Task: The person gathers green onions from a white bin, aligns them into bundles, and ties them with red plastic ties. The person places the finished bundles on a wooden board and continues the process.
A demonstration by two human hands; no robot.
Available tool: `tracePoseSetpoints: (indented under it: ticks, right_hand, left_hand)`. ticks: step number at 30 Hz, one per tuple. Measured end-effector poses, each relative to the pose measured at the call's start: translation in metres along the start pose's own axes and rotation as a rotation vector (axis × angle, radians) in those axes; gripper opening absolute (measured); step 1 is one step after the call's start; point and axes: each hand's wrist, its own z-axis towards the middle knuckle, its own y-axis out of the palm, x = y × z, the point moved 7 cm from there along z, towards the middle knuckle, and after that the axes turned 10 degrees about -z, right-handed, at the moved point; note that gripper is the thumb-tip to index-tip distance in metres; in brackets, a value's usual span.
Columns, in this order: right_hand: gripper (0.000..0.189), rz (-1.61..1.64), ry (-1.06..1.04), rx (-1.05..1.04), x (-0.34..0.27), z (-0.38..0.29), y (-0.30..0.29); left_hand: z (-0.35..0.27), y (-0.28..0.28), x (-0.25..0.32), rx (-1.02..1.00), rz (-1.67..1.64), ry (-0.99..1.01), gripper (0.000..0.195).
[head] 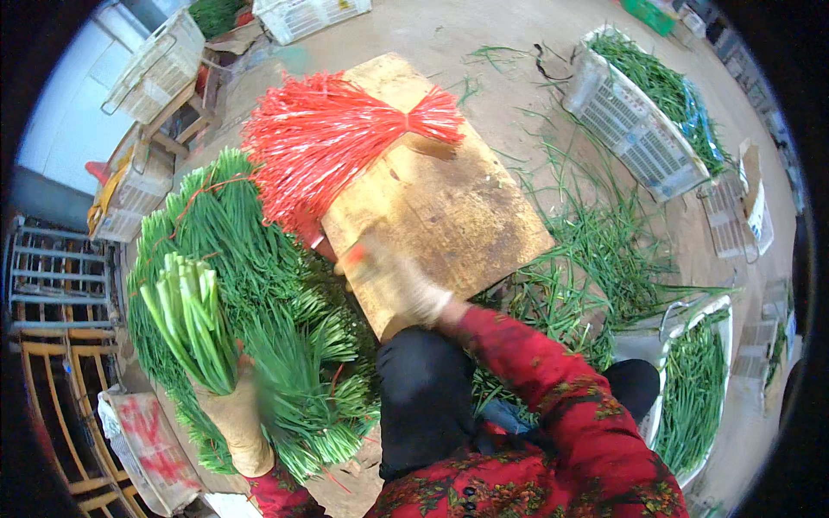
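My left hand (230, 408), in a tan glove, grips a bunch of garlic chives (194, 317) with its pale stem ends up. Below and beside it lies a large heap of green chives (227, 226), partly in tied bundles. My right hand (405, 285), also gloved and blurred by motion, is over the near left part of a worn wooden board (453, 207). Something orange-red shows at its fingers; whether it holds anything is unclear. A thick sheaf of red plastic ties (324, 136), cinched near one end, lies across the board's far left part.
Loose chive leaves (596, 252) litter the floor right of the board. A white crate of greens (641, 123) stands far right; another crate (693, 395) is near right. Crates (158, 65) and a wooden stand (188, 123) are far left, a metal rack (61, 278) left.
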Motion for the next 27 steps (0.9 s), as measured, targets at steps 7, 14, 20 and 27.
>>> tracePoseSetpoints:
  ticks: [7, 14, 20, 27]
  right_hand:
    - [0.026, -0.893, -0.174, -0.03, 0.049, 0.015, -0.073]
    - [0.021, -0.94, 0.489, 0.997, 0.053, -0.055, -0.393]
    - [0.015, -0.765, 0.214, 0.976, 0.004, -0.077, -0.38]
    - [0.015, -1.083, -0.118, 0.523, -0.015, -0.021, -0.137]
  left_hand:
    - [0.006, 0.015, 0.004, -0.036, 0.046, 0.046, 0.05]
    - [0.006, 0.015, -0.004, -0.065, 0.202, 0.21, 0.05]
    - [0.007, 0.055, 0.007, -0.118, 0.313, 0.284, 0.071]
    - [0.009, 0.147, 0.046, -0.266, 0.441, 0.336, 0.076]
